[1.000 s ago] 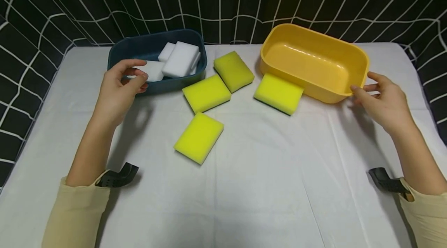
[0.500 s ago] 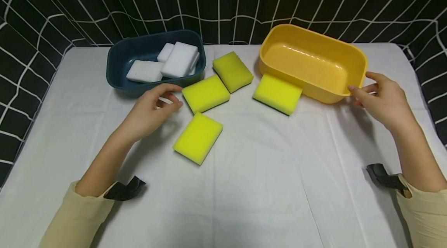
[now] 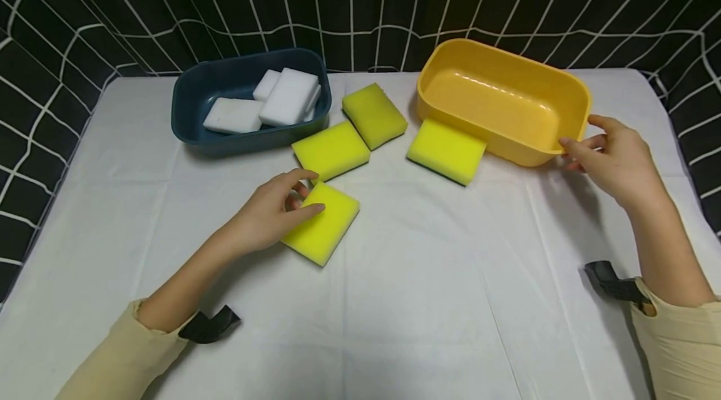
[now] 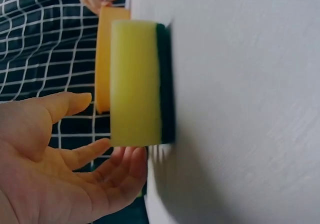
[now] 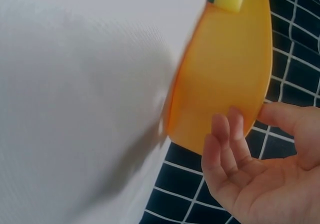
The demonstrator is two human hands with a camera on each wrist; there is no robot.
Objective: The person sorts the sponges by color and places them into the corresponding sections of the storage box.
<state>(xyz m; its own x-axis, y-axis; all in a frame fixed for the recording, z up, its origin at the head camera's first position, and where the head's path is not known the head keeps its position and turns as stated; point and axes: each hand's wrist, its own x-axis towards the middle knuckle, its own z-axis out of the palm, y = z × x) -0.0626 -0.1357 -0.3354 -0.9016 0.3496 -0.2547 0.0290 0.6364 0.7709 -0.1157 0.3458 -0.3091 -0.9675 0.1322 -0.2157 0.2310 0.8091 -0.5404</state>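
Observation:
In the head view my left hand (image 3: 267, 212) hovers over the nearest yellow sponge (image 3: 332, 228), thumb and fingers spread. The left wrist view shows this sponge (image 4: 135, 84) with its dark green scouring side down; the fingertips are at its end and the thumb is apart from it. At far right my right hand (image 3: 616, 165) holds the rim of a yellow plastic tub (image 3: 496, 96). In the right wrist view the thumb is at the tub's edge and the other fingers (image 5: 220, 129) lie along its outer wall.
Three more yellow sponges lie on the white cloth: one against the tub (image 3: 447, 153), two (image 3: 332, 149) beside a dark blue tub (image 3: 248, 143). Several white sponges (image 3: 290, 96) are inside the blue tub. A black curtain with white grid lines (image 3: 366, 5) hangs behind.
My left hand has moved from above the blue tub, right and toward me, to the nearest yellow sponge. The right hand has stayed at the yellow tub's rim.

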